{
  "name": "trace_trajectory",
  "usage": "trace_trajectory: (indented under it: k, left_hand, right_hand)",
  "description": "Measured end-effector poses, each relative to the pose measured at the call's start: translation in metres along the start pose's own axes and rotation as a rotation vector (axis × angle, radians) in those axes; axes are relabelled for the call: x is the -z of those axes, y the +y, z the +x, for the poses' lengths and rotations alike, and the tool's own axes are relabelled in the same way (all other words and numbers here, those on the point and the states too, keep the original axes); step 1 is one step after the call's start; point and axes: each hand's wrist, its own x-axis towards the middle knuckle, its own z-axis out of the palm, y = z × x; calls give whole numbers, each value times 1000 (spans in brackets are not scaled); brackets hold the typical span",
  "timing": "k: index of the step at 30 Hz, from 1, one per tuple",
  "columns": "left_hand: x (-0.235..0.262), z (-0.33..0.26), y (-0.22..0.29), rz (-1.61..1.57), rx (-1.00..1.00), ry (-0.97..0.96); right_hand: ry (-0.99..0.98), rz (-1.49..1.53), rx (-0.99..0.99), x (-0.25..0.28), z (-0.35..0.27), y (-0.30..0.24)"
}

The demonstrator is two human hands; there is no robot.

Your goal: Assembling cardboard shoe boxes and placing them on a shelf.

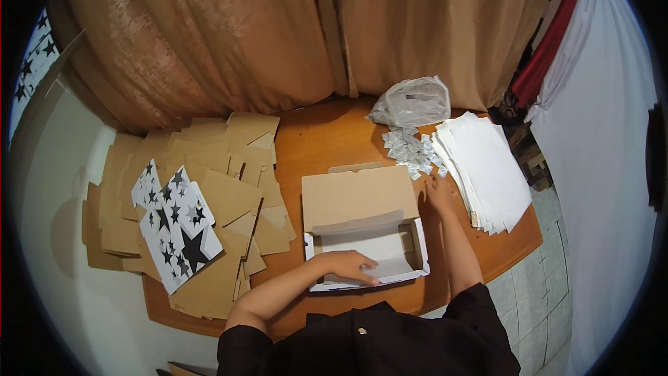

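The left hand (348, 265) lies flat, fingers spread and holding nothing, pressing a white sheet of paper (379, 251) down inside the open cardboard box (362, 226), which sits on the counter (320, 139) just in front of the person, near its front edge. The box is white on the inside walls and plain brown on the raised lid, which leans back away from the person. The right hand (438, 191) reaches out past the right side of the box lid, fingers loosely open, its tips at the edge of a scatter of small white sachets (410, 150); whether it has picked one up cannot be told from this view. Just right of the sachets lies a fanned stack of white paper sheets (487, 170), running toward the counter's right corner. Behind the sachets sits a crumpled clear plastic bag (414, 101), close to the brown curtain (278, 28) that hangs along the back of the counter. To the left of the box, well apart from both hands, a wide heap of flat brown cardboard blanks (209, 195) covers the left part of the counter, and on top of it rest a few white blanks printed with black stars (174, 226). Both forearms come out of dark sleeves (369, 341) at the lower edge.
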Motion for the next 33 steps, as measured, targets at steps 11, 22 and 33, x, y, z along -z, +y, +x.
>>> trace_trajectory:
  k: [11, 22, 33]
  left_hand:
    - [-13, -30, -25, -288, -36, -2]
    - [-41, -55, 0, -24, 104, 133]
    - [-110, -76, 8, 571, -158, 1023]
  right_hand:
    - [70, -330, -70, -32, 55, 12]
    - [225, 752, 220, 9, -27, -26]
    - [-880, -53, 596, 59, -157, -99]
